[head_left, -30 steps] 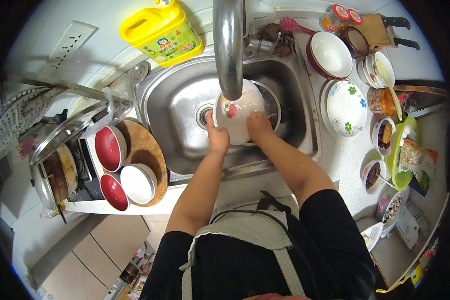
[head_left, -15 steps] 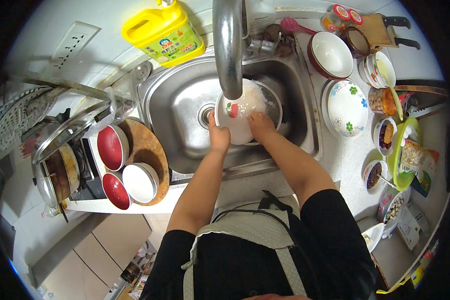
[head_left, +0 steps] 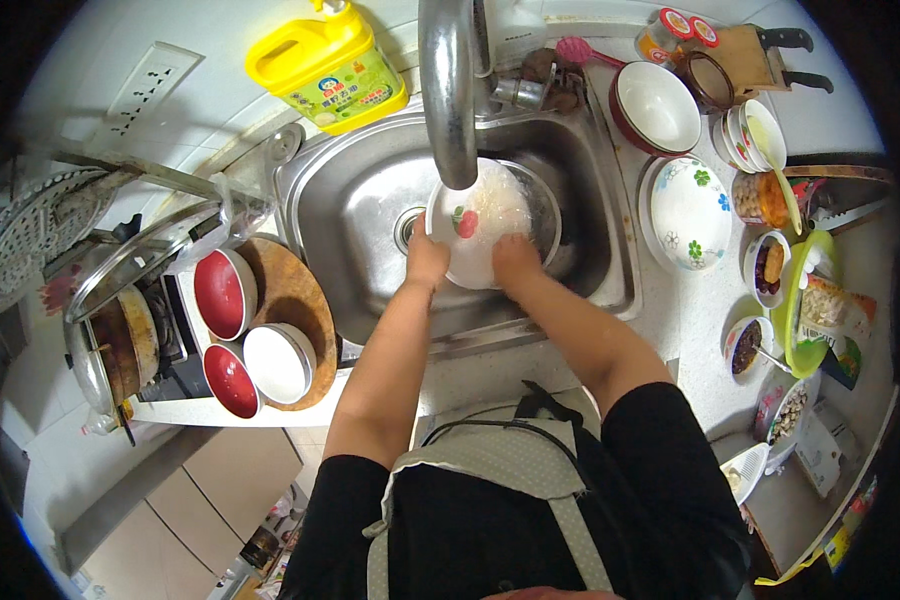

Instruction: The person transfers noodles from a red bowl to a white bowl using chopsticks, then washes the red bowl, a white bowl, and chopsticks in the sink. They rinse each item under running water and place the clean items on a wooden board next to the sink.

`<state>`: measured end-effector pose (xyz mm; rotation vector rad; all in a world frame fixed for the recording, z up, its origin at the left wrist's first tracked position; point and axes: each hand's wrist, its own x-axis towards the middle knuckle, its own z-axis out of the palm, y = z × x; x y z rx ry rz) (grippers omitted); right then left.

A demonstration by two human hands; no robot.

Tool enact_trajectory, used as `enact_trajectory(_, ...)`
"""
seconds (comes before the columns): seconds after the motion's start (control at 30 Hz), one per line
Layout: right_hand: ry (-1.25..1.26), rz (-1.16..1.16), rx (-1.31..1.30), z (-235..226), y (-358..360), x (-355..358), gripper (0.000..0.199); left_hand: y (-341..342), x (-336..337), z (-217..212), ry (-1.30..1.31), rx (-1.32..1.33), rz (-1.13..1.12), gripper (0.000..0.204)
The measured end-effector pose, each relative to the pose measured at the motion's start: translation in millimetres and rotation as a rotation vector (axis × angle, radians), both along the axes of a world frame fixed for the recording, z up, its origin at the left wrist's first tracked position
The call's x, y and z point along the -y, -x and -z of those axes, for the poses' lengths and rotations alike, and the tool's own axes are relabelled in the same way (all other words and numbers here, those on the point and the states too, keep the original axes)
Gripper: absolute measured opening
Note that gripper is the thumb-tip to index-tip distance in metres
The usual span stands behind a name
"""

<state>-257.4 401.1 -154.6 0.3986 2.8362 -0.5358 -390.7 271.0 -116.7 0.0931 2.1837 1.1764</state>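
Seen from above, both hands grip one white bowl (head_left: 480, 225) with a red mark, held tilted over a steel sink (head_left: 350, 215) under the curved tap (head_left: 448, 90). The left hand (head_left: 427, 262) clasps its near-left rim; the right hand (head_left: 515, 262) clasps its near edge. The tap spout hides part of the bowl. A yellow detergent jug (head_left: 325, 65) stands behind the sink. Red and white bowls (head_left: 245, 335) sit on a round wooden board (head_left: 295, 295) to the left; a flowered plate (head_left: 690, 212) lies on the bench (head_left: 670, 320) to the right.
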Motion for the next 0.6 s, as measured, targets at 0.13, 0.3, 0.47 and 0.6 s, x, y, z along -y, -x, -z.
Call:
enact_trajectory(0.13, 0.473, 0.117, 0.106, -53, 28, 39, 0.014, 17, -3, -7, 0.169, 0.091, 0.076, 0.063)
enact_trajectory(0.3, 0.283, 0.042, 0.176, -35, 12, 11, 0.02, 32, -20, -43, 0.227, 0.157, 0.2, 0.063)
enact_trajectory(0.47, -0.064, 0.113, -0.122, 25, 15, -34, 0.017, 51, -30, -48, 0.356, 0.139, 0.333, 0.059)
enact_trajectory(0.6, -0.103, 0.108, -0.057, 14, 10, -12, 0.02, 51, -18, -39, 0.404, -0.138, 0.399, 0.058)
